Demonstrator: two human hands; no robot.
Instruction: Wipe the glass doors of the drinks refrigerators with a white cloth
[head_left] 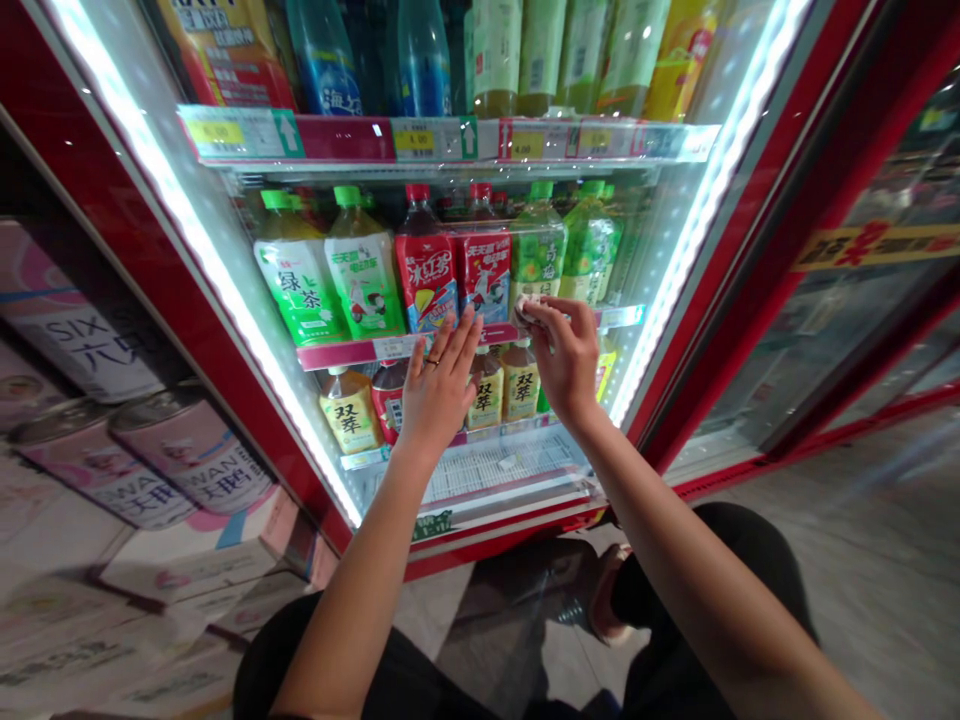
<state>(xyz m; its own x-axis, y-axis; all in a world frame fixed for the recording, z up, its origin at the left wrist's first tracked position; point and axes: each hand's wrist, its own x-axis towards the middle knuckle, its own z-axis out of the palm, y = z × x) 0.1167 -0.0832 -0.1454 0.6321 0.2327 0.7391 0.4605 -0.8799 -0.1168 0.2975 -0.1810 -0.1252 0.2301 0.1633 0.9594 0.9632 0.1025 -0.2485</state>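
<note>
My left hand (441, 385) lies flat with fingers stretched out, in front of the middle shelf's price strip (345, 354) and below the red-labelled iced tea bottles (429, 265). A ring sits on one finger. My right hand (571, 352) is closed, pinching a small crumpled whitish wad (525, 306) like a tissue or cloth. The wad is in front of a green-capped bottle (538, 245) with a yellow-green label. Whether the hands touch a glass door or the shelf edge, I cannot tell. Green tea bottles (296, 270) stand to the left.
The lit cooler has a red frame (750, 210). Its upper shelf strip (360, 138) carries price tags below blue and pale bottles. Smaller yellow-labelled bottles (349, 412) stand lower down. Stacked cans (195, 455) and cartons are at the left. My knees are close to the cooler's base.
</note>
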